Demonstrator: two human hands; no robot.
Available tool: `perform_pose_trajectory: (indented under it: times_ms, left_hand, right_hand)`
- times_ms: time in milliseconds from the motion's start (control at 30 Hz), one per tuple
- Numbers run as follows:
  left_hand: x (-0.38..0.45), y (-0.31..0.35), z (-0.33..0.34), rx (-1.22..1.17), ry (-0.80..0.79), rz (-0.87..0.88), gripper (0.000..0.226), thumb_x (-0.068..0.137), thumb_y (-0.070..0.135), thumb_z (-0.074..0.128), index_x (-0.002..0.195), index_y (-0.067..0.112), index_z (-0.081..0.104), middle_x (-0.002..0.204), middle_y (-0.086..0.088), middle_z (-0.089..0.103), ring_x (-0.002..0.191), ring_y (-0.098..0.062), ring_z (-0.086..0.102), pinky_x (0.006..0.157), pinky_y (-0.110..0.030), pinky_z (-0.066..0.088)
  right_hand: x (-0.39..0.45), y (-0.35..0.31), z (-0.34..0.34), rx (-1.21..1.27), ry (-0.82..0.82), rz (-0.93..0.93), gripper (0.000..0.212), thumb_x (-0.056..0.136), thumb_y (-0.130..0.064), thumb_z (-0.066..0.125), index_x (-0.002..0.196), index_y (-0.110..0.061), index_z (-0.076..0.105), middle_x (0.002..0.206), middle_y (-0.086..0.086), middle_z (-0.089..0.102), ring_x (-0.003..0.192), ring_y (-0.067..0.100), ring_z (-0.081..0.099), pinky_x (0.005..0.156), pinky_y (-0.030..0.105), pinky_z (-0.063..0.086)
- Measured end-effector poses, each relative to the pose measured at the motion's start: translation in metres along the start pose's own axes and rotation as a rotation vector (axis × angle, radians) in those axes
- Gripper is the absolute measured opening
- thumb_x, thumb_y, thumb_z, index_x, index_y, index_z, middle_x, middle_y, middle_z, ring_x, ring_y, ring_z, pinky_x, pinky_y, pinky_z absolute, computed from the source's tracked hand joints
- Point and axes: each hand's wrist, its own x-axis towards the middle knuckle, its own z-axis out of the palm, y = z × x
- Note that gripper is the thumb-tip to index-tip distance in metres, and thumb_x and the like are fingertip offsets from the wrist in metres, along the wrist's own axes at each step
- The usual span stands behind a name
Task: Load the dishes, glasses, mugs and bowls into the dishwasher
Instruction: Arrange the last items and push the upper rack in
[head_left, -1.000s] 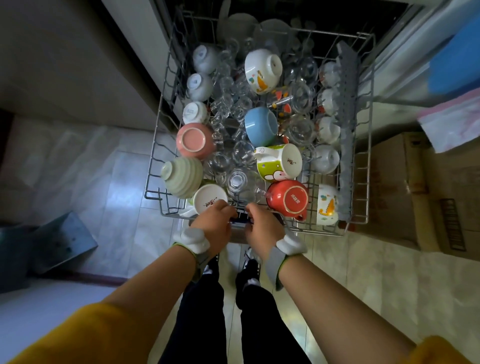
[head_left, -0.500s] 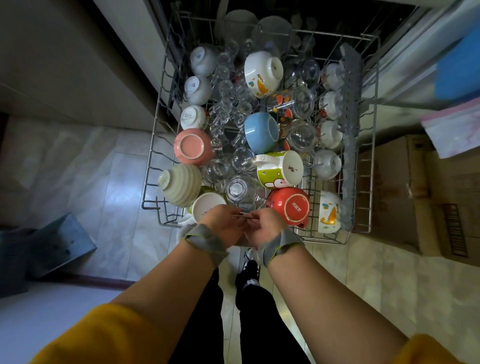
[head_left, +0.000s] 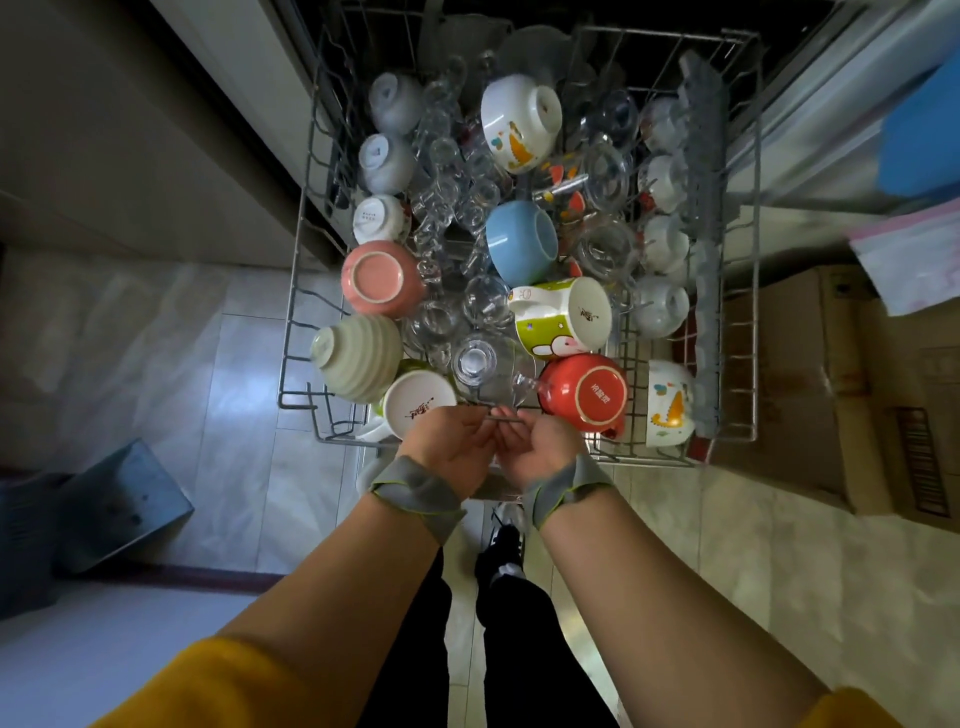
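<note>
Both hands met at the near edge of the wire rack (head_left: 296, 291): the left hand (head_left: 451, 451) and the right hand (head_left: 535, 451) had their fingers curled around its front bar (head_left: 503, 417). The rack was pulled out over a pale tiled floor (head_left: 218, 364), full of upturned bowls, mugs and glasses; a red bowl (head_left: 587, 392) sat just beyond the right hand. Cardboard boxes (head_left: 810, 384) stood to the right.
</note>
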Motion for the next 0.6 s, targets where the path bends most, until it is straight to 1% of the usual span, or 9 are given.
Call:
perform_pose_trajectory:
  times_ms: [33, 100, 200, 267, 333, 400, 467, 533, 600]
  left_hand:
    - [0.002, 0.006, 0.004, 0.003, 0.009, 0.021, 0.015, 0.094, -0.002, 0.038, 0.087, 0.003, 0.050, 0.087, -0.010, 0.054, 0.076, -0.019, 0.055, 0.072, -0.028, 0.048]
    - [0.010, 0.016, 0.015, 0.036, -0.002, 0.027, 0.015, 0.095, 0.000, 0.038, 0.086, 0.003, 0.049, 0.085, -0.010, 0.053, 0.075, -0.018, 0.053, 0.072, -0.027, 0.047]
    - [0.022, 0.028, 0.025, 0.078, -0.027, -0.002, 0.023, 0.096, 0.000, 0.034, 0.079, -0.002, 0.050, 0.076, -0.011, 0.049, 0.065, -0.013, 0.045, 0.070, -0.023, 0.041]
    - [0.030, 0.035, 0.028, 0.049, -0.013, -0.009, 0.020, 0.093, -0.001, 0.039, 0.077, 0.000, 0.050, 0.073, -0.011, 0.045, 0.062, -0.015, 0.042, 0.069, -0.025, 0.039]
    - [0.035, 0.048, 0.036, 0.090, -0.012, 0.008, 0.008, 0.089, 0.000, 0.043, 0.088, 0.001, 0.051, 0.079, -0.013, 0.045, 0.066, -0.020, 0.044, 0.069, -0.030, 0.040]
    - [0.038, 0.056, 0.038, 0.110, -0.030, 0.029, 0.017, 0.088, 0.001, 0.043, 0.104, 0.001, 0.048, 0.092, -0.016, 0.045, 0.070, -0.022, 0.046, 0.070, -0.031, 0.041]
    - [0.042, 0.065, 0.044, 0.091, -0.065, 0.037, 0.017, 0.089, 0.001, 0.042, 0.105, 0.000, 0.048, 0.095, -0.019, 0.044, 0.071, -0.022, 0.047, 0.072, -0.031, 0.040]
    - [0.045, 0.072, 0.050, 0.095, -0.124, 0.056, 0.014, 0.091, 0.000, 0.038, 0.093, -0.002, 0.051, 0.086, -0.017, 0.046, 0.072, -0.023, 0.047, 0.072, -0.032, 0.039]
    - [0.045, 0.081, 0.057, 0.127, -0.180, 0.105, 0.019, 0.093, -0.001, 0.034, 0.088, -0.004, 0.052, 0.084, -0.015, 0.048, 0.074, -0.024, 0.048, 0.075, -0.033, 0.041]
  right_hand:
    - [0.002, -0.002, 0.003, -0.023, -0.017, -0.022, 0.028, 0.105, -0.007, 0.030, 0.088, -0.001, 0.052, 0.042, 0.004, 0.061, 0.035, 0.011, 0.060, 0.043, 0.016, 0.048]
    - [0.002, -0.012, 0.009, -0.024, -0.028, -0.042, 0.031, 0.104, -0.003, 0.028, 0.080, -0.001, 0.048, 0.039, 0.004, 0.058, 0.032, 0.011, 0.057, 0.048, 0.016, 0.047]
    - [0.003, -0.027, 0.023, -0.114, -0.047, -0.056, 0.037, 0.101, 0.003, 0.024, 0.069, -0.003, 0.043, 0.033, 0.004, 0.049, 0.024, 0.009, 0.047, 0.038, 0.013, 0.038]
    - [0.001, -0.030, 0.031, -0.186, -0.047, -0.056, 0.041, 0.098, 0.007, 0.020, 0.063, -0.005, 0.039, 0.030, 0.004, 0.040, 0.021, 0.010, 0.037, 0.032, 0.014, 0.032]
    - [0.001, -0.038, 0.042, -0.271, -0.059, -0.035, 0.044, 0.098, 0.007, 0.020, 0.059, -0.006, 0.036, 0.030, 0.004, 0.036, 0.020, 0.011, 0.036, 0.034, 0.015, 0.033]
    - [0.000, -0.046, 0.046, -0.305, -0.067, -0.010, 0.045, 0.098, 0.006, 0.025, 0.057, -0.007, 0.039, 0.030, 0.005, 0.039, 0.020, 0.012, 0.040, 0.046, 0.017, 0.034]
    - [0.001, -0.057, 0.054, -0.293, -0.078, -0.006, 0.044, 0.098, 0.003, 0.028, 0.058, -0.007, 0.041, 0.030, 0.005, 0.043, 0.021, 0.013, 0.043, 0.054, 0.022, 0.034]
    - [0.004, -0.063, 0.064, -0.298, -0.091, -0.026, 0.040, 0.100, -0.001, 0.030, 0.062, -0.007, 0.043, 0.033, 0.004, 0.047, 0.024, 0.012, 0.046, 0.051, 0.020, 0.035]
    - [0.005, -0.069, 0.074, -0.291, -0.104, -0.064, 0.037, 0.101, -0.004, 0.032, 0.067, -0.007, 0.046, 0.039, 0.003, 0.052, 0.028, 0.012, 0.048, 0.042, 0.018, 0.039]
